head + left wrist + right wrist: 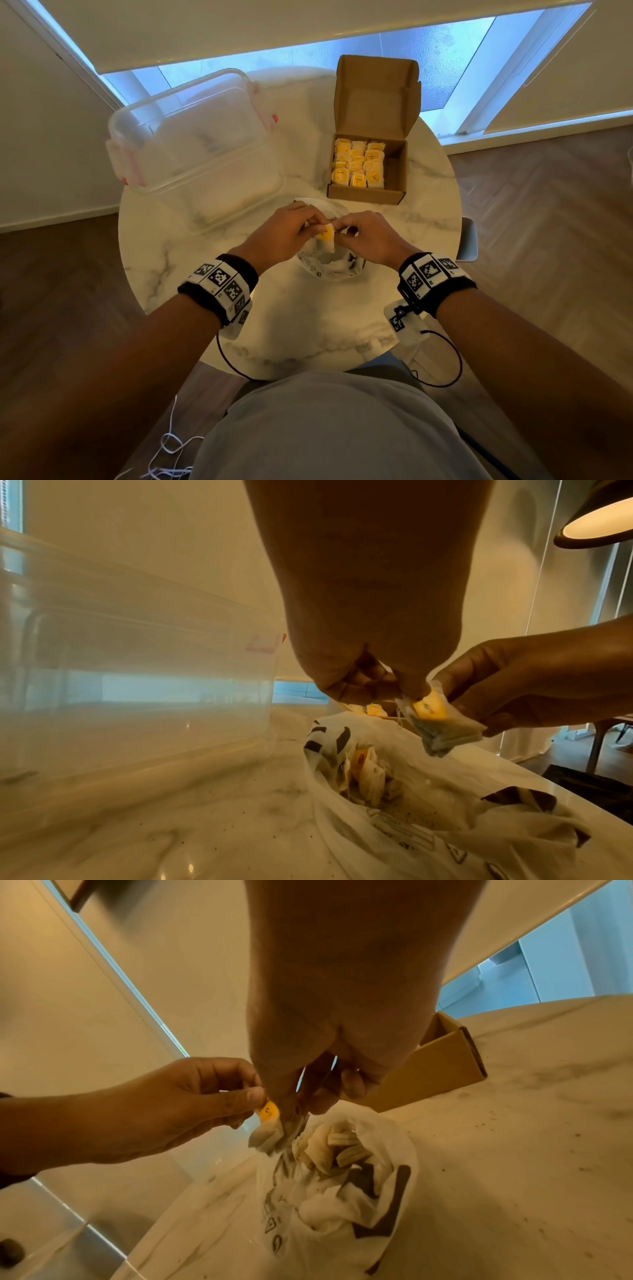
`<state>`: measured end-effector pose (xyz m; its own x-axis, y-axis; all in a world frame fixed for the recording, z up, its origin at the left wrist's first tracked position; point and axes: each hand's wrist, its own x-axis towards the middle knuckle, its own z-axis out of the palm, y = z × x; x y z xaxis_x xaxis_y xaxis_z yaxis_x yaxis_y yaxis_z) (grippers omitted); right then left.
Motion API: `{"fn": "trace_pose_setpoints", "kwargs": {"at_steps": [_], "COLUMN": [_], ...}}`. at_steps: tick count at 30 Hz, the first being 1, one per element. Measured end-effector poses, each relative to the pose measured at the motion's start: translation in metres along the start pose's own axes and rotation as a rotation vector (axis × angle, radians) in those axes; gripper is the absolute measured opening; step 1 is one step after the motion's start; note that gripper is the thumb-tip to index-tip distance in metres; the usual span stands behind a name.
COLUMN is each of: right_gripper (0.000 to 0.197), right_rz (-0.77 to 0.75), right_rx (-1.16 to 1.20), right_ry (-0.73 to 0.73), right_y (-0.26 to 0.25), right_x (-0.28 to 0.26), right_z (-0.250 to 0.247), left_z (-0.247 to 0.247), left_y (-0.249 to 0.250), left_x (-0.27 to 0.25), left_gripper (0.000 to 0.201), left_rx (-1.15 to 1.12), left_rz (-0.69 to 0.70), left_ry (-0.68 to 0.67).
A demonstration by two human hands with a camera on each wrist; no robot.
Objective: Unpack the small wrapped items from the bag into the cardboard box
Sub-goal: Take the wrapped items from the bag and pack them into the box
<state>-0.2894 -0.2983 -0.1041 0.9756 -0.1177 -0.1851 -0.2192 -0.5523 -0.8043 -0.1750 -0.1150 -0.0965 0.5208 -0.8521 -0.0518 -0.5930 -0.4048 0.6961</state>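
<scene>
Both forearms are reaching forward over the desk (281, 329), wrists banded. The left grip (287, 233) and right grip (368, 236) are meeting fingertip to fingertip, each pinching the same tea bag (324, 240) with curled fingers.

Warm, dim indoor light falls from a dark pendant lamp (596, 520) overhead, while cool blue daylight enters through the far frosted window (342, 54). Wide-angle bending curves the edges. Both wrist views are soft, and the clear plastic storage tub (137, 669) on the left is blurred.
</scene>
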Motion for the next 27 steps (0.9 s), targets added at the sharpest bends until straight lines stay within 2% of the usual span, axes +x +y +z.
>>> {"fn": "trace_pose_setpoints", "kwargs": {"at_steps": [4,9,15,22,27], "right_gripper": [0.019,0.017,0.015,0.008,0.015], "right_rz": [0.061,0.035,0.065,0.087,0.092], "right_rx": [0.021,-0.02,0.0,0.028,0.076], "right_ry": [-0.005,0.083,0.105,0.152,0.196], "right_y": [-0.003,-0.006,-0.003,0.0,0.003], "right_x": [-0.003,-0.003,-0.008,-0.017,-0.016], "right_z": [0.003,0.003,-0.004,-0.01,-0.023], "left_z": [0.001,0.0,0.006,0.011,0.013], "left_y": [0.0,0.004,0.0,0.004,0.011], "left_x": [0.0,0.002,0.006,0.011,0.03], "left_gripper": [0.015,0.02,0.024,0.015,0.015], "left_rx": [-0.006,-0.007,0.097,0.037,0.022], "left_rz": [-0.021,-0.02,-0.009,-0.026,-0.041], "left_ry": [0.073,0.066,-0.125,-0.014,0.029]}}
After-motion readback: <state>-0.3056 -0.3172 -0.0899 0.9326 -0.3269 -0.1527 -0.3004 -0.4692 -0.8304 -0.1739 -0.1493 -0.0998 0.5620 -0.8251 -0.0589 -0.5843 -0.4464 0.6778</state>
